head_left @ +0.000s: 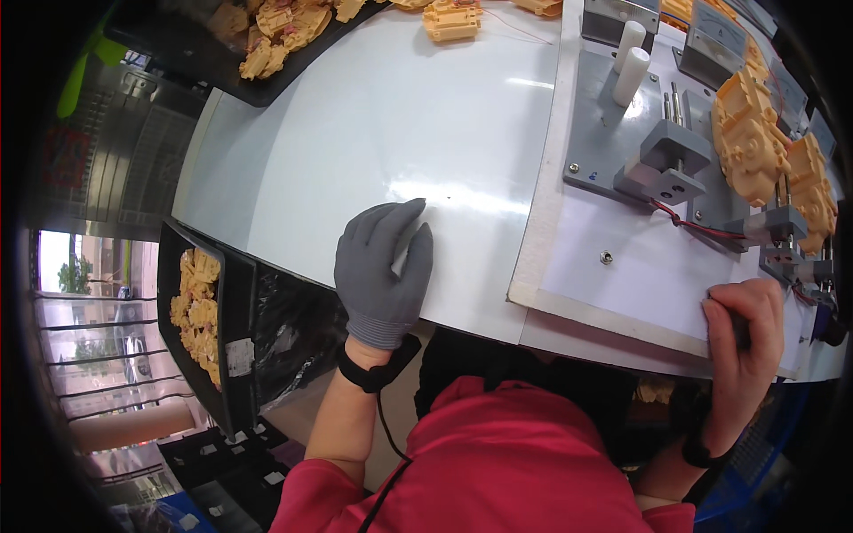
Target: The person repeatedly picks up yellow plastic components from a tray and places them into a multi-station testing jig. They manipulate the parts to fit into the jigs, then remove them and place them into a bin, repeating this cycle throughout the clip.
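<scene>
My left hand (pixel 380 266), in a grey knitted glove, lies on the white tabletop (pixel 355 133) near its front edge. Its fingers are stretched out, with the thumb apart from them, and nothing is in it. Bare and curled, my right hand (pixel 746 342) is at the front edge of the white board (pixel 586 284) on the right. Thumb and forefinger tips come close together there; whatever they pinch, if anything, cannot be made out. Left of this hand, a small metal nut-like piece (pixel 606 258) sits on the board.
A grey fixture (pixel 613 124) with white posts (pixel 632 77) stands at the right, beside yellow plastic housings (pixel 749 133) on further fixtures. Another housing (pixel 451 19) lies at the back. Black trays of yellow parts stand at the far left (pixel 311 62) and lower left (pixel 233 311).
</scene>
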Available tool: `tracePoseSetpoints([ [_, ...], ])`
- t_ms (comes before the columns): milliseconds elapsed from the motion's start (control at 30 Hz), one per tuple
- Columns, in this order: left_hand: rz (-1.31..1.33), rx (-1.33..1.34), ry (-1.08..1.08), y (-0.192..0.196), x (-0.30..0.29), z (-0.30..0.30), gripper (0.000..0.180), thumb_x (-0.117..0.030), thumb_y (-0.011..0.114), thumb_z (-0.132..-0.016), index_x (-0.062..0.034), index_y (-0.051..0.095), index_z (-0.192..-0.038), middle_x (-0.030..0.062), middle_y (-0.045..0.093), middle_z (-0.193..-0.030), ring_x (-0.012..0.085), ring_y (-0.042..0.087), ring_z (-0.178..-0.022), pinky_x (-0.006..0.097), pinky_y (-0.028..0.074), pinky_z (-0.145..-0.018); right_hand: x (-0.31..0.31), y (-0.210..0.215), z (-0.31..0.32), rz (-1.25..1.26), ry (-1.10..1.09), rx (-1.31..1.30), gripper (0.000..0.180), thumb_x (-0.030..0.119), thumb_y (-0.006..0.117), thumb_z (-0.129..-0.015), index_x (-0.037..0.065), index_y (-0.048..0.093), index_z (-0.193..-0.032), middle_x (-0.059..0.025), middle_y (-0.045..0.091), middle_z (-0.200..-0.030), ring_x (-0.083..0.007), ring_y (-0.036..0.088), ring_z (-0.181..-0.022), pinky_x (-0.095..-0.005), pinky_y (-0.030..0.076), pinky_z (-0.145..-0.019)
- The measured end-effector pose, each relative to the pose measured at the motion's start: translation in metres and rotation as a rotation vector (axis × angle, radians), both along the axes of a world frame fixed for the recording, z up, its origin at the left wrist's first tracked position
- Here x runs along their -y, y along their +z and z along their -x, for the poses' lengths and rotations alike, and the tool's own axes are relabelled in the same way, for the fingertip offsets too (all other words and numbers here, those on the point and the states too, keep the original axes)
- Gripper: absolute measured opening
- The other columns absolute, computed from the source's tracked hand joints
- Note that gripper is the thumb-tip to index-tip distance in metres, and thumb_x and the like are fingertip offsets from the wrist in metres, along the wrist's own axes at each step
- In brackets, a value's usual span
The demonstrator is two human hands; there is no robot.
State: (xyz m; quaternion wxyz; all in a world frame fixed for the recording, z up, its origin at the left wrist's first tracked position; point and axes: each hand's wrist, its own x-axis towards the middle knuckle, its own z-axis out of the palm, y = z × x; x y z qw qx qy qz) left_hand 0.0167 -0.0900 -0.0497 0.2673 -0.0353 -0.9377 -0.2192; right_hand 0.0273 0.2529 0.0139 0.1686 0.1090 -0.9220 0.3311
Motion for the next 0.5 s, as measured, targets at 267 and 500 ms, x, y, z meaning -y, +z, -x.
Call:
tracePoseSetpoints([
  [267, -0.015, -0.041, 0.014, -0.0034, 0.0013, 0.0035, 0.025, -0.01, 0.071, -0.083, -0.0091, 0.073, -0.108, 0.0092, 0.07, -0.102, 0.0282, 0.066, -0.099, 0.039, 0.051, -0.086, 0.0026, -0.003, 0.0019, -0.023, 0.002, -0.104, 0.021, -0.006, 0.076, -0.073, 0.002, 0.067, -0.09, -0.0062, 0.057, -0.082, -0.0218, 0.054, -0.078, -0.0318, 0.043, -0.07],
  [500, -0.02, -0.05, 0.014, -0.005, 0.0019, 0.0037, 0.025, -0.009, 0.072, -0.083, -0.0092, 0.072, -0.108, 0.0088, 0.071, -0.102, 0.028, 0.066, -0.099, 0.039, 0.051, -0.085, 0.004, -0.0041, 0.0018, -0.038, 0.004, -0.132, 0.02, -0.006, 0.077, -0.073, 0.002, 0.066, -0.089, -0.0069, 0.058, -0.082, -0.0224, 0.054, -0.077, -0.0321, 0.043, -0.068],
])
